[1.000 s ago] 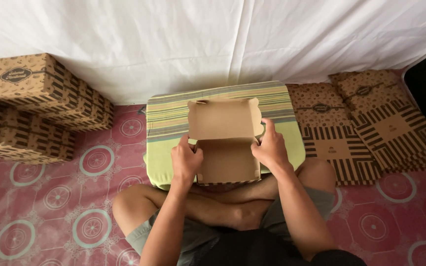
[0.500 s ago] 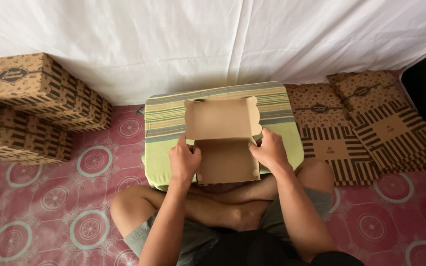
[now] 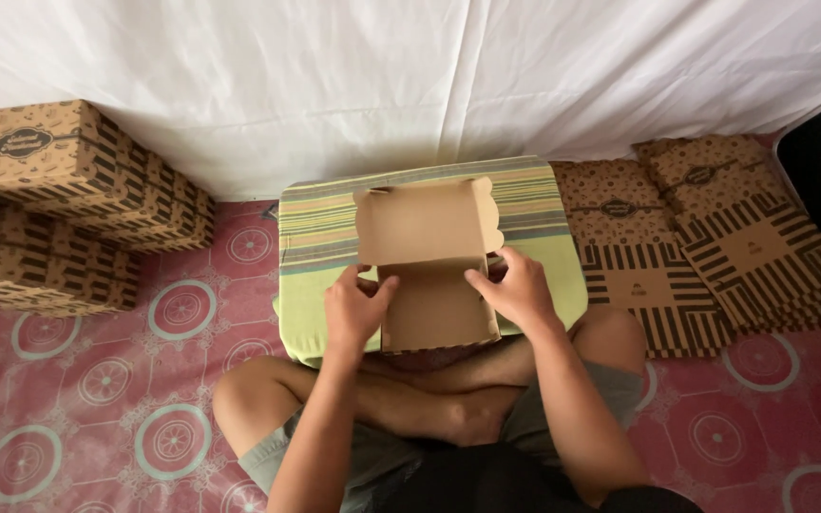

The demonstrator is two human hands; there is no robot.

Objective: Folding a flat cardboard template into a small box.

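Cardboard box sat mid-cushion, lid flap away from you; your left hand and right hand gripped its side walls.

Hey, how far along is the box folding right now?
Done: folded boxes are stacked at the left. In hand: the left hand and right hand press the side walls of an open box on the striped cushion, lid up. Left: closing it, plus the flat blanks piled at the right.
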